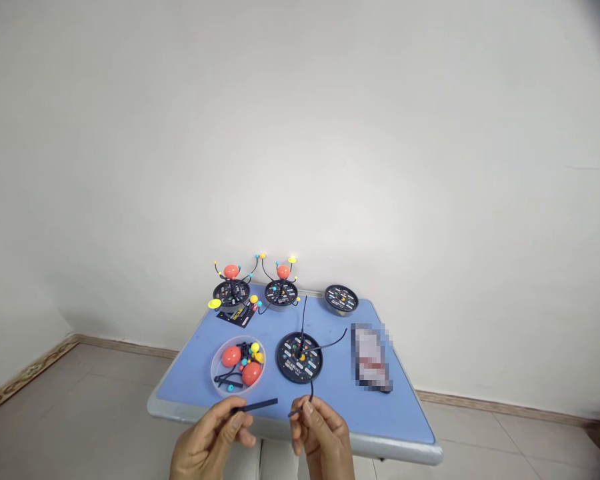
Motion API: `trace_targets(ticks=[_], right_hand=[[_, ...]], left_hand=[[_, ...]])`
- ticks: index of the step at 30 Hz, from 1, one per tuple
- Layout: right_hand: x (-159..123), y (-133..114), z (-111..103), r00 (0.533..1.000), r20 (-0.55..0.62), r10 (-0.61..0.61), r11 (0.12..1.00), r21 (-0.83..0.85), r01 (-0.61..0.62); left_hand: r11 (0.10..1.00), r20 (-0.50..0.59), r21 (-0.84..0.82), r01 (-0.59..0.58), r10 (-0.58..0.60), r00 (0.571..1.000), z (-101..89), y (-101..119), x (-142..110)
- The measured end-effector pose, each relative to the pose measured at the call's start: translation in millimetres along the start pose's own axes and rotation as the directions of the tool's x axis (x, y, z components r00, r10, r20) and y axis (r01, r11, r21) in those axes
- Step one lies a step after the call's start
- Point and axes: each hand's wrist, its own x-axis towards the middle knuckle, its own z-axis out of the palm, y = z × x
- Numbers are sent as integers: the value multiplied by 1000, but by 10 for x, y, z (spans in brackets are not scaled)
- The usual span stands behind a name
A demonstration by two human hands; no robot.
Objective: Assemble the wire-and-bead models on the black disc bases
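Between the thumb and fingers of my left hand is a straight black plastic rod, pointing right. My right hand pinches a thin curved black arm, whose upper end rises toward the round black base. Whether that end touches the base cannot be made out. The base lies on the table with printed planet labels, and a black post with thin curved arms stands on it. To its left, a clear round tub holds red balls, small coloured balls and black parts.
Two assembled planet models stand at the back left of the blue table, one beside a black printed card. Another round black-topped tub sits at the back right. A blurred-out flat object lies on the right.
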Motion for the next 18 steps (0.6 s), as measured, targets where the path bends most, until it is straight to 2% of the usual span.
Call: trace_targets(ticks=[2, 4, 7, 9, 11, 13, 16, 18], right_hand=[[11, 32, -29, 984, 127, 127, 987, 83, -138], [12, 64, -44, 945, 223, 239, 946, 166, -278], [-2, 84, -41, 879, 340, 334, 885, 208, -417], [-12, 67, -29, 834, 407, 372, 866, 172, -470], [-19, 32, -11, 803, 427, 416, 850, 131, -510], [-22, -6, 10, 781, 424, 459, 830, 108, -547], [-27, -29, 33, 763, 427, 486, 810, 106, -576], [-28, -7, 34, 773, 422, 473, 819, 113, -563]], left_hand=[[995, 73, -75, 69, -63, 995, 9, 63, 60], [985, 214, -137, 104, -73, 974, 39, 141, 122], [974, 450, -189, 123, -25, 893, 98, 236, 188], [974, 550, -195, 112, 14, 835, 125, 263, 207], [979, 594, -188, 78, 50, 803, 136, 264, 209], [981, 606, -188, 42, 83, 791, 135, 251, 199], [982, 593, -189, -3, 116, 797, 126, 234, 176], [985, 564, -171, -32, 125, 816, 123, 229, 161]])
